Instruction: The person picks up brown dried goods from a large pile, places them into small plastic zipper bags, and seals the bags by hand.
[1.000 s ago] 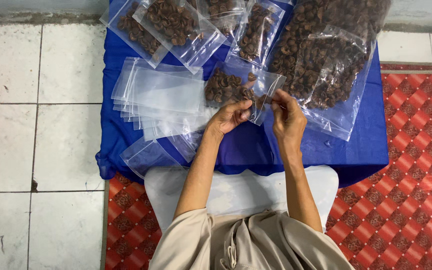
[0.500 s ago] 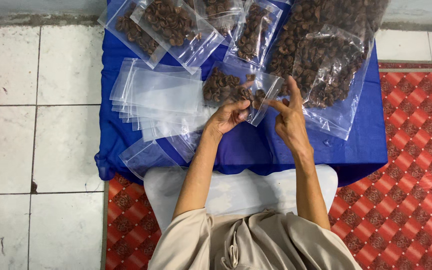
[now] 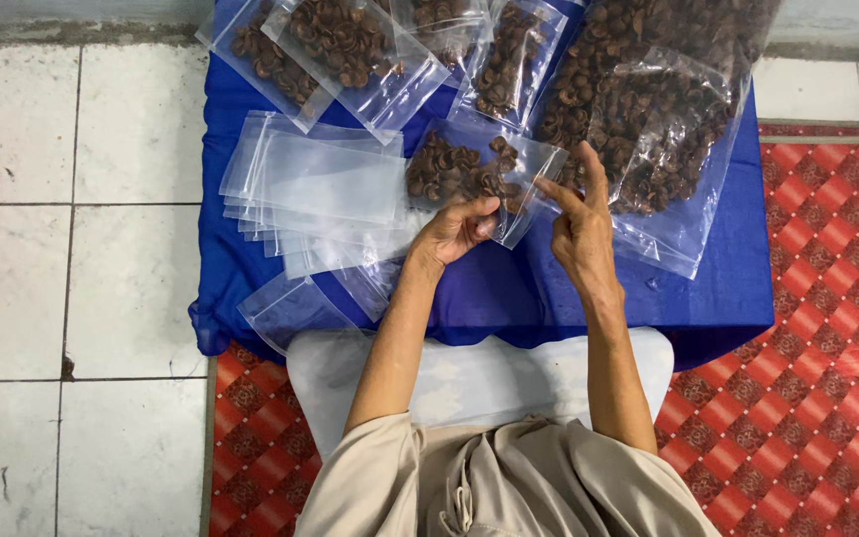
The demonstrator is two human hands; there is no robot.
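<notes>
Since a second ago my right hand (image 3: 581, 231) has let go and opened, my left hand (image 3: 457, 227) still pinches the filled small bag (image 3: 469, 174), seemingly unsealed, with four filled bags (image 3: 350, 50) done and many empty bags (image 3: 320, 189) left.

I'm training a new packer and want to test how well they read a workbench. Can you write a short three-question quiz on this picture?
1. True or false: the left hand grips the small filled bag at its lower edge.
2. What lies to the left of that bag: A) a stack of empty clear bags, B) a pair of scissors, C) a scale?
3. What colour is the cloth under the bags?

Key
1. True.
2. A.
3. Blue. Note the right hand has its fingers open beside the bag, next to the large bag of brown pieces.
</notes>
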